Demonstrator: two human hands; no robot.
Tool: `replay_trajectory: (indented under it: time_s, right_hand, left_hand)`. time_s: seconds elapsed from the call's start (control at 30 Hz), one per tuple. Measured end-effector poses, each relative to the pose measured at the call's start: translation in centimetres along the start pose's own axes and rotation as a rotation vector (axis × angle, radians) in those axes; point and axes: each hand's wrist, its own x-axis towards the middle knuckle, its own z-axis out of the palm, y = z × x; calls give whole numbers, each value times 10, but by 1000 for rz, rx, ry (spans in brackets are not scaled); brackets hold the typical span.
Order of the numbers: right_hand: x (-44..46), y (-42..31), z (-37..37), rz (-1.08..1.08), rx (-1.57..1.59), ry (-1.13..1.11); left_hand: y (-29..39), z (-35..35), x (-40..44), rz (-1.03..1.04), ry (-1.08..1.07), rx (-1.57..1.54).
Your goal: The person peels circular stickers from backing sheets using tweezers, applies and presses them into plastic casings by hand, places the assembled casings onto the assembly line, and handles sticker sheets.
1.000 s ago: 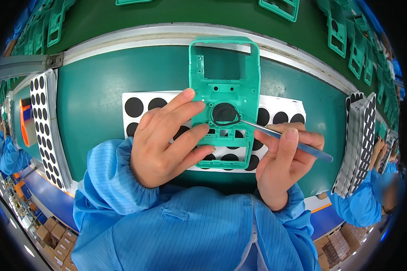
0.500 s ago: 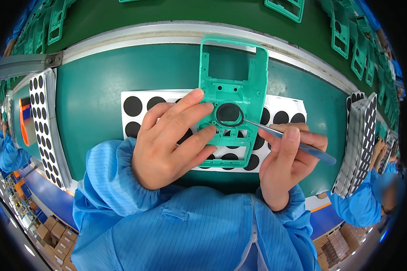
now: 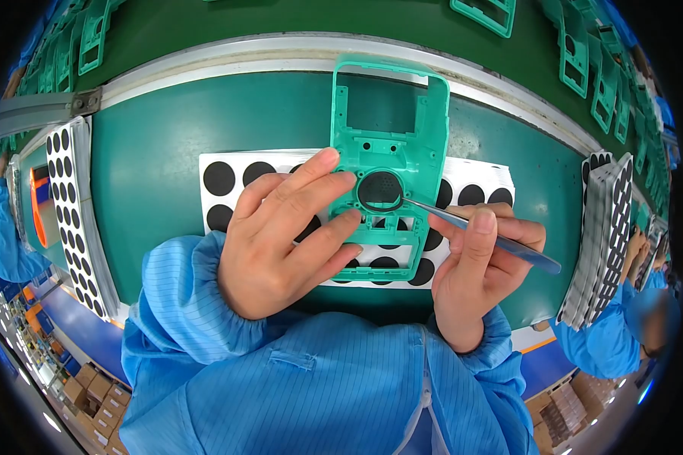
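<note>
A green plastic housing (image 3: 417, 155) lies over a sheet of black round stickers (image 3: 218, 199) on the bench. My left hand (image 3: 281, 243) holds the housing by its left side, fingertips near the round opening. Inside that opening lies a black disc (image 3: 381, 187), with a thin pale sliver showing along its lower edge. My right hand (image 3: 482, 262) pinches metal tweezers (image 3: 463, 221) between thumb and fingers. The tweezer tips meet the right rim of the disc; whether they grip it, I cannot tell.
Stacks of sticker sheets stand at the left (image 3: 76, 216) and right (image 3: 599, 235). Beyond a metal rail (image 3: 281, 59), a dark green belt (image 3: 281, 23) carries several more green housings (image 3: 573, 53). Co-workers in blue sleeves (image 3: 596, 345) sit on both sides.
The housing has shifted slightly left with my left hand. The tweezers have moved slightly left too, and the pale sliver below the black disc looks a little different.
</note>
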Motion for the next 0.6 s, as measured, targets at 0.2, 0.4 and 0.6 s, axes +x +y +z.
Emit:
replay_trajectory:
  time_s: [0.2, 0.4, 0.6]
  right_hand:
    - [0, 0, 1, 2, -13, 1]
    - [-1, 2, -3, -10, -3, -22]
    - [-1, 3, -1, -23, -4, -31]
  left_hand:
    - [0, -1, 0, -1, -3, 2]
    - [0, 0, 0, 10, -5, 7]
    - [0, -1, 1, 7, -22, 10]
